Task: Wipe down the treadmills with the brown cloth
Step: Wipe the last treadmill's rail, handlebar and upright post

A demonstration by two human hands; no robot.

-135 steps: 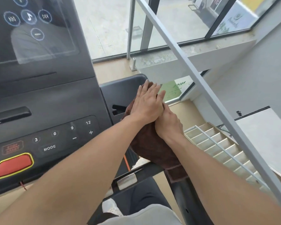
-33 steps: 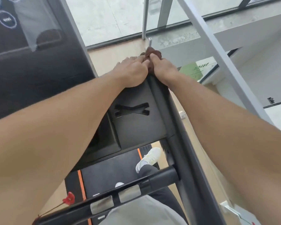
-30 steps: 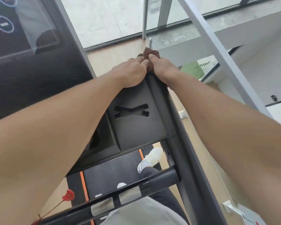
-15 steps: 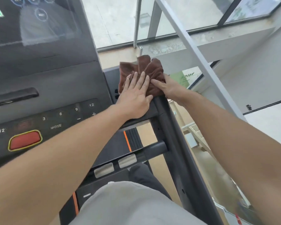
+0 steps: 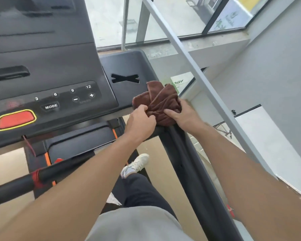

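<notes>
Half a second ago the brown cloth (image 5: 161, 101) lay spread near the far edge of the treadmill (image 5: 127, 66) tray with the left hand (image 5: 140, 121) flat on it; now it sits bunched at the tray's near right corner, above the side rail (image 5: 186, 159). Both hands have a grip on it: left fingers curl into its near folds, and the right hand (image 5: 184, 115) clamps its right side, thumb on top. A white shoe (image 5: 135, 165) stands on the belt below.
</notes>
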